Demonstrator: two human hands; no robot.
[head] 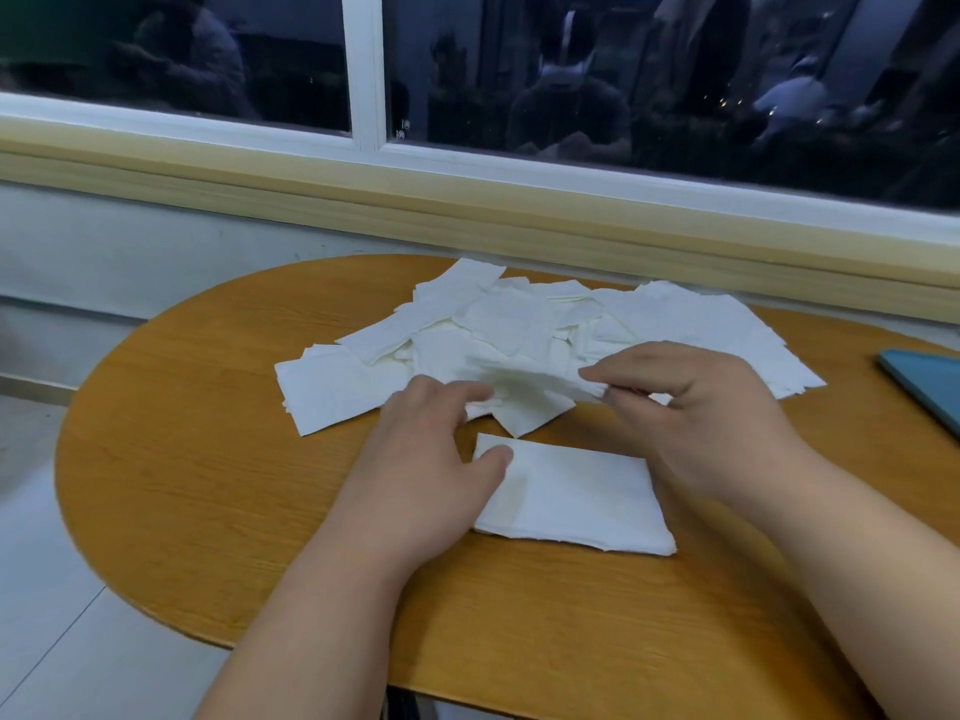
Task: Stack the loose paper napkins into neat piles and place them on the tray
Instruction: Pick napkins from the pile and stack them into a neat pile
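A scattered heap of loose white paper napkins (519,324) covers the far middle of the wooden table. Closer to me lies a neat flat pile of napkins (576,493). My right hand (701,407) pinches the right edge of one lifted napkin (530,387) between thumb and fingers, just above the heap's near edge. My left hand (431,459) lies with fingers spread: its fingertips touch the lifted napkin's left side, and its thumb rests on the neat pile's left corner. A teal tray (924,381) shows only partly at the right edge.
The oval wooden table (208,485) stands against a wall under a window sill (467,210). Bare tabletop lies to the left and in front of the neat pile. Pale floor tiles (47,641) show at the left.
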